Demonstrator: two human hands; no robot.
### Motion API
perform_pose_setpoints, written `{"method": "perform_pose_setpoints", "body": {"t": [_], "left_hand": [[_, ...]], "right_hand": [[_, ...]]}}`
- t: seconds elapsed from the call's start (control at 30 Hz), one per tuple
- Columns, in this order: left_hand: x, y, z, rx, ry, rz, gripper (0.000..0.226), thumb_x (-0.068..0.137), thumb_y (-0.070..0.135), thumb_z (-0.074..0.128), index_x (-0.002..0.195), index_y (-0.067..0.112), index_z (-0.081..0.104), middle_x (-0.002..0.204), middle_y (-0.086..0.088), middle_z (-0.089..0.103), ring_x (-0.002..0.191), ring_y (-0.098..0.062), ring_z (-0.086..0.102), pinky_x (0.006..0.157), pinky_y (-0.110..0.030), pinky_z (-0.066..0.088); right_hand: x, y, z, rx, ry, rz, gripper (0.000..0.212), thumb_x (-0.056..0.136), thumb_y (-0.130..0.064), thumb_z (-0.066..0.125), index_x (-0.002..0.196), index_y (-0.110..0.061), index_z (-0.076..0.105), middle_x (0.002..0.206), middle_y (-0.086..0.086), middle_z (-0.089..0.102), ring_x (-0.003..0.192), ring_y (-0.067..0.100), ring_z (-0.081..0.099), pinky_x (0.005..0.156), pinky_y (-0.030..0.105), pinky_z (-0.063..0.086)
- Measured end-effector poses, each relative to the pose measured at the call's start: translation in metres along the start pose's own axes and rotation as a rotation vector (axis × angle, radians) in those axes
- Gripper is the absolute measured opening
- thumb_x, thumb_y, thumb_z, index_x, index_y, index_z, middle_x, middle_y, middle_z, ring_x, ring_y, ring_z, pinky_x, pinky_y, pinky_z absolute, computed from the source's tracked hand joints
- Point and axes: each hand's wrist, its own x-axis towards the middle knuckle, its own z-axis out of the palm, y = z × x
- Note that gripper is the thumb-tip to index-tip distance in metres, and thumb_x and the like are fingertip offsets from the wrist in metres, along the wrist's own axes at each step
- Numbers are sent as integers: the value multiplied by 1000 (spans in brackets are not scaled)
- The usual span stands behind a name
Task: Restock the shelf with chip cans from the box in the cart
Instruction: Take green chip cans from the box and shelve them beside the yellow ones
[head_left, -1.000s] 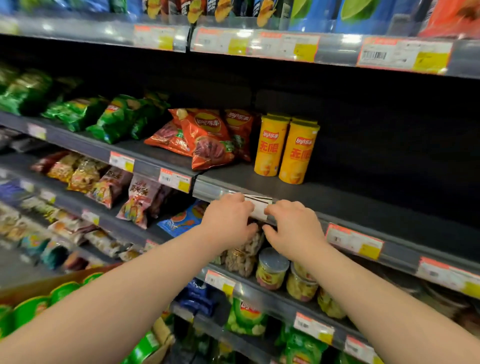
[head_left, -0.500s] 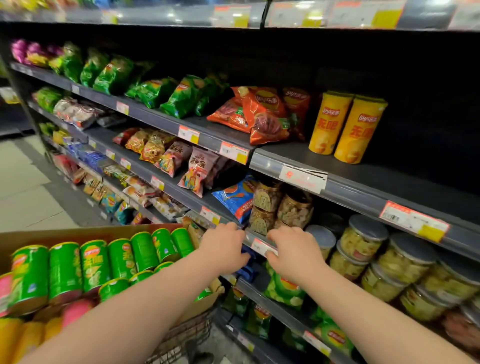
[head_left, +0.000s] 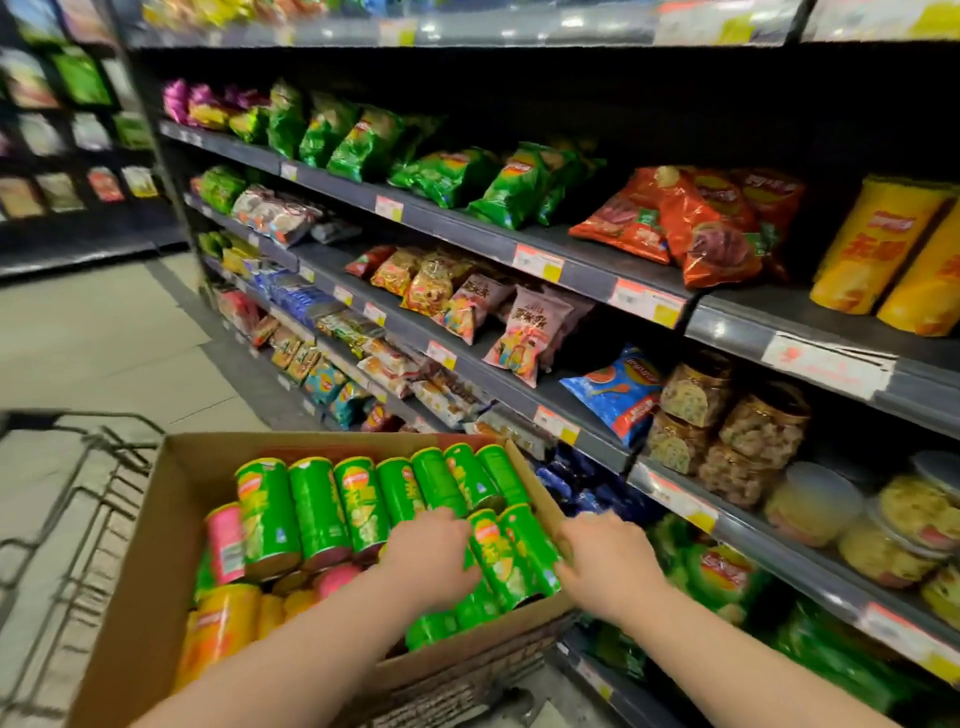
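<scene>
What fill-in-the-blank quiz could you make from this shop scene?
1. The cardboard box sits in a wire ____.
2. The left hand touches lying cans coloured ____.
3. The two upright cans on the shelf are ____.
Missing words: cart; green; yellow.

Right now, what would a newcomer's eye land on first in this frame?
The cardboard box at lower left, packed with bright green chip cans lying on their sides. The left hand is over those cans; the right hand is at the box's right rim. At upper right, two tall yellow cans stand on the dark shelf beside red chip bags.
</scene>
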Motion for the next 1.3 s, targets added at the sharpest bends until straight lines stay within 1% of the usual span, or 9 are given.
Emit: {"method": "perform_pose_setpoints", "body": {"t": [0.07,0.17,0.37,0.57,0.7,0.93,1.1,1.23,1.3], "left_hand": [[-13,-39,11,-16,-19,-52,50,86,51,52,123,18,54,123,-7,52,118,-27,51,94,-41,46],[-32,-88,28,-50,-13,-102,44,86,49,50,117,19,57,119,-6,55,116,-27,53,92,-39,47],[-60,-159,54,-59,-62,-186,47,85,51,49,122,23,54,121,-4,54,117,-24,52,92,-36,46],[-67,-178,71,-56,-130,-232,49,88,52,46,125,20,53,127,-4,51,120,-25,50,92,-37,45],[-66,-189,84,-140,-161,-278,46,86,48,50,122,19,52,124,-4,51,116,-25,52,91,-38,47],[-64,-215,109,-276,-227,-523,55,84,50,55,128,20,42,131,-5,45,121,-25,49,95,-37,45],[-56,-224,120,-400,-277,-694,59,83,44,60,130,15,39,132,-10,43,119,-27,52,95,-35,44],[-51,-224,127,-469,-278,-783,56,82,40,60,125,13,38,129,-10,48,116,-28,54,90,-35,46],[-50,-226,129,-514,-271,-868,59,81,39,62,127,13,37,128,-9,51,117,-28,54,91,-35,46]], "right_hand": [[9,-35,8,-2,-16,-35,40,91,-40,49,128,-24,52,126,1,56,120,27,49,96,37,40],[23,-80,21,-16,-29,-78,40,90,-39,51,127,-24,52,126,2,56,120,25,49,94,35,42],[39,-139,47,-62,-127,-99,42,91,-39,50,129,-20,50,130,6,52,125,25,45,99,35,39],[51,-157,57,-97,-205,-107,41,91,-36,49,128,-19,51,127,6,55,120,27,49,98,37,42],[66,-159,65,-112,-259,-112,42,91,-37,50,130,-21,50,129,5,54,121,26,49,98,36,43],[96,-157,88,-70,-375,-113,46,90,-38,52,132,-21,46,132,3,52,121,25,51,97,36,45],[114,-148,107,3,-437,-54,64,90,-45,53,143,-17,29,139,3,46,125,24,49,96,36,45],[125,-147,116,98,-477,2,84,85,-58,56,148,-15,19,143,3,44,125,21,51,92,32,47],[131,-148,121,114,-488,15,95,81,-65,57,149,-14,15,143,3,45,124,21,51,90,32,48]]}}
